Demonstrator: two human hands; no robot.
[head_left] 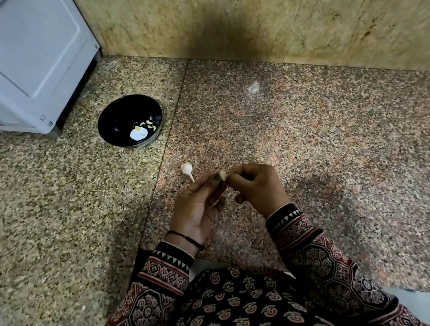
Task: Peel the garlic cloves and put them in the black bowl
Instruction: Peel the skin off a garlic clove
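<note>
Both hands, left hand (200, 207) and right hand (257, 189), pinched small pale garlic clove (222, 175). Risk: slick clove slipping onto speckled granite floor (312, 139), missing distant glossy black bowl (129, 120).

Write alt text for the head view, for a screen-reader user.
Seen from above, a person's left hand and right hand pinch a garlic clove between them over a speckled stone surface. A garlic bulb lies just beyond the hands, and farther left a black bowl holds a few peeled cloves beside a white appliance.
</note>
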